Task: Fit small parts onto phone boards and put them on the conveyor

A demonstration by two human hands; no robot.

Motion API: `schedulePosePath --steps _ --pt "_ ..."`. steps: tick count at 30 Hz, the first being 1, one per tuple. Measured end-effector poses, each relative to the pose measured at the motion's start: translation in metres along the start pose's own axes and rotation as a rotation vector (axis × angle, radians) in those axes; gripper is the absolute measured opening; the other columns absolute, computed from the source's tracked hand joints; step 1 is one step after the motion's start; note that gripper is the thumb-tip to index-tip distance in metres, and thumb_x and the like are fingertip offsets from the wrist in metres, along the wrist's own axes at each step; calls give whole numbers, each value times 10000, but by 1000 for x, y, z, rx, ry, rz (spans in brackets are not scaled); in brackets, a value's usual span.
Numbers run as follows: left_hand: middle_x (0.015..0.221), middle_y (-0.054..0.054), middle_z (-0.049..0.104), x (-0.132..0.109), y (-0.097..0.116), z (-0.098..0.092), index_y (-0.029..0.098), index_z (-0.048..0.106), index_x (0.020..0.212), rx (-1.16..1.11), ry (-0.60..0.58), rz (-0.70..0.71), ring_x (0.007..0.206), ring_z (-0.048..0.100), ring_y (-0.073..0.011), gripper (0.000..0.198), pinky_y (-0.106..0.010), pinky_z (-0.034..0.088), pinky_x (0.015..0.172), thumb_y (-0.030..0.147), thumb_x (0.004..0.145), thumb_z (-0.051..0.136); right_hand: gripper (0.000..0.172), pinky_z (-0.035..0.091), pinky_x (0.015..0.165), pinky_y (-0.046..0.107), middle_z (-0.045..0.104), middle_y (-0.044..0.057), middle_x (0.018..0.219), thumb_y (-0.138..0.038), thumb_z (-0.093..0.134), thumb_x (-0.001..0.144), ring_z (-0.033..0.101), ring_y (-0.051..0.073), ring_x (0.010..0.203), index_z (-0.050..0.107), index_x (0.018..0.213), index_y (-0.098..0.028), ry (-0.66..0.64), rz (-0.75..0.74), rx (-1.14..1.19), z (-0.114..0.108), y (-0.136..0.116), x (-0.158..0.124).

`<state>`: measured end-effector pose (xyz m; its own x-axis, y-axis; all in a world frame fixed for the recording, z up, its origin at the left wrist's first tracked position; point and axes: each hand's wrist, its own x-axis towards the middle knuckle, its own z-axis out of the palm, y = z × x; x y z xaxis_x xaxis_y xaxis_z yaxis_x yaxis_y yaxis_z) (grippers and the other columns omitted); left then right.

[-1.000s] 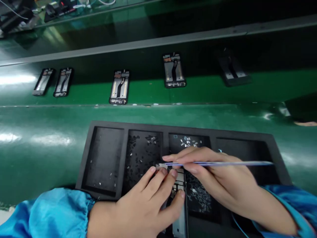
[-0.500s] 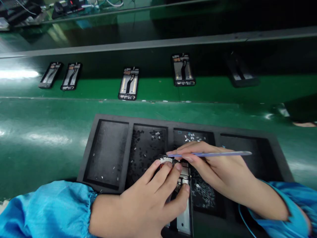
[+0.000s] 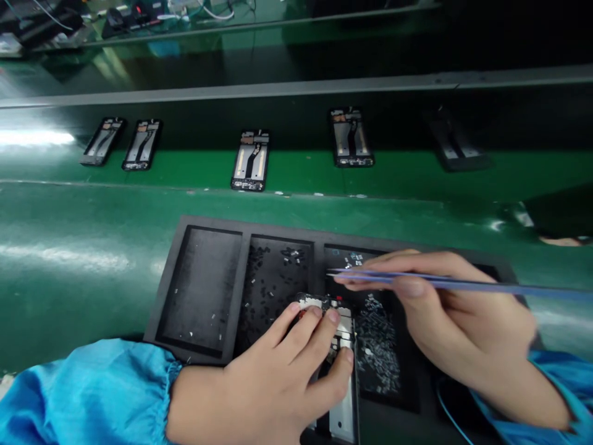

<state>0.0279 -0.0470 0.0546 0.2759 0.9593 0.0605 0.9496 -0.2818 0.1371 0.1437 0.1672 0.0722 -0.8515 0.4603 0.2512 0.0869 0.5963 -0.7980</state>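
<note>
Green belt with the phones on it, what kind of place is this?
Probably a phone factory line. Opened phones lie in a row on the green belt, a black tray holds tiny parts, and the left hand holds another phone, the right hand a thin blue tool.

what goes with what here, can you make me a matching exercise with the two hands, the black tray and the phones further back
Things:
1. left hand
2. right hand
3. tray
4. row of phones

Descriptions:
a. lies on the green belt, beyond the tray
b. pinches a thin blue tool
c. black, split into compartments that hold small parts
d. fingers rest on an opened phone over the tray

Pairs: 1-d, 2-b, 3-c, 4-a
</note>
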Motion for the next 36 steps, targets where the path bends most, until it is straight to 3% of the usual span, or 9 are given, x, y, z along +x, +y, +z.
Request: schedulePosePath --steps 2,5,10,14,19,26,29,33,36 --pt "1596 -334 314 0 1 -1 37 359 1514 -9 -22 0 1459 376 -468 889 -600 142 1256 705 946 501 131 631 661 327 762 41 929 -320 556 1055 761 208 783 662 1129 -296 -1 51 28 0 -3 10" --pt "1591 -333 328 0 2 0 26 364 1510 -11 -11 -1 1457 385 -470 858 -597 185 1250 613 920 576 177 579 559 289 724 42 913 -385 570 1044 707 165 660 690 1059 -256 -162 18 89 9 -2 31" --pt "1522 -257 488 1 7 10 84 483 1441 36 149 -82 1394 507 -405 558 -566 238 1248 322 944 570 207 574 665 300 734 54 872 -320 535 1045 713 180 761 684 949 -214 -312 -113 59 30 13 50" --pt "1511 -212 524 1 10 15 116 513 1426 40 181 -102 1390 527 -367 472 -540 265 1252 268 979 524 178 574 672 288 736 47 866 -282 540 1041 718 177 771 677 947 -216 -339 -135 18 31 22 45" --pt "1493 -206 545 1 9 16 122 528 1410 31 203 -118 1387 535 -361 448 -535 270 1255 260 984 518 134 596 679 290 751 36 862 -257 564 1026 735 183 762 677 965 -221 -325 -173 -9 29 21 41" --pt "1547 -269 452 -1 7 12 75 468 1450 -3 135 -74 1421 481 -412 528 -571 208 1261 295 972 522 155 601 668 279 764 43 860 -238 577 1026 751 183 767 695 929 -208 -315 -204 -22 33 21 42" --pt "1568 -314 390 -1 4 7 36 420 1476 -23 88 -34 1432 446 -446 645 -590 171 1259 406 963 550 169 589 655 271 752 17 824 -244 582 1028 740 173 754 688 897 -226 -255 -159 52 26 18 39" --pt "1600 -318 325 -2 -1 0 39 355 1517 -11 -11 5 1468 381 -448 858 -572 139 1270 680 962 483 196 611 731 265 758 16 885 -244 527 1061 752 170 841 694 958 -236 -217 -110 122 10 9 27" --pt "1597 -307 335 -2 -2 -3 47 343 1529 3 -18 13 1475 362 -447 823 -568 100 1275 633 971 488 213 618 748 255 769 34 955 -242 507 1069 759 169 869 716 1030 -224 -289 -129 70 3 6 20"
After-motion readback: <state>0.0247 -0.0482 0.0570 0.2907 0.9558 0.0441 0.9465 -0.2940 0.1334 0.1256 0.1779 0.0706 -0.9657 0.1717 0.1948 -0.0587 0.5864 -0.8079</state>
